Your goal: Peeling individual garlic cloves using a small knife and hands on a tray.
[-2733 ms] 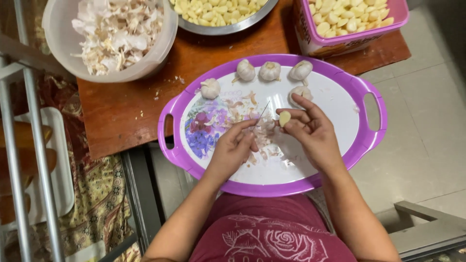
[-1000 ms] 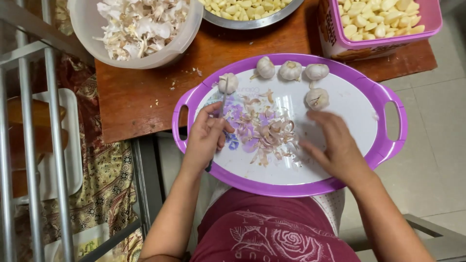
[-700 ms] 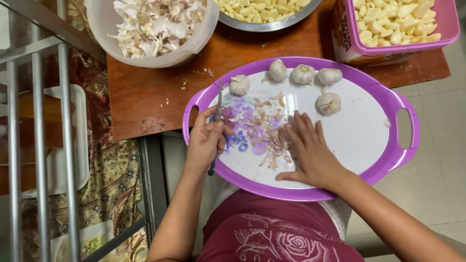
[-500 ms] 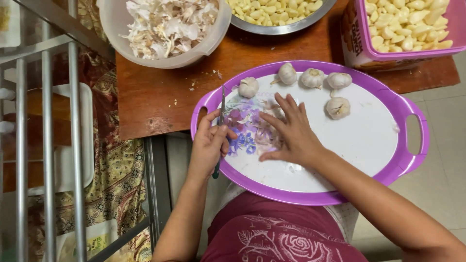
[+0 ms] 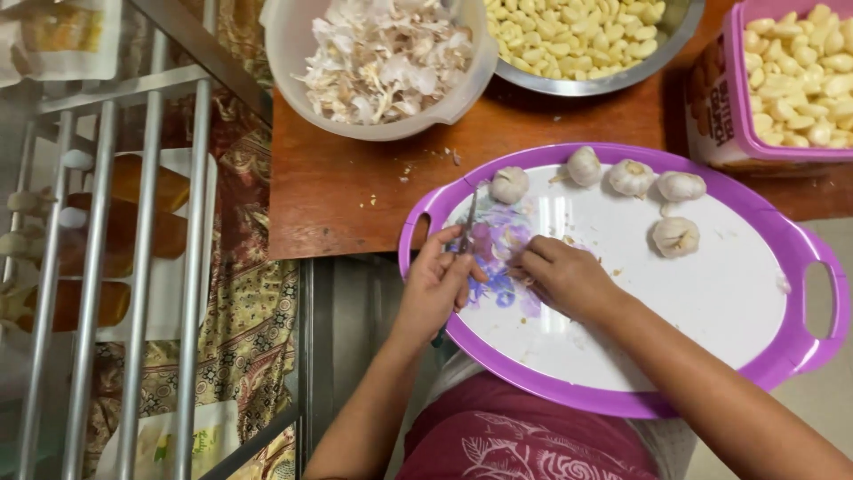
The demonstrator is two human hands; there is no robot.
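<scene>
We hold a small knife [image 5: 466, 233] in our left hand [image 5: 434, 289], grip clenched around its handle at the left rim of the purple tray [image 5: 782, 356], blade pointing up toward one garlic bulb [image 5: 509, 185]. Our right hand [image 5: 562, 276] lies cupped over a heap of garlic peels [image 5: 514, 267] on the tray's flowered patch, its grip curled loosely. Four more bulbs [image 5: 633, 176] sit along the far rim, and a bowl of peels [image 5: 382, 53] stands on the wooden surface [image 5: 338, 187].
</scene>
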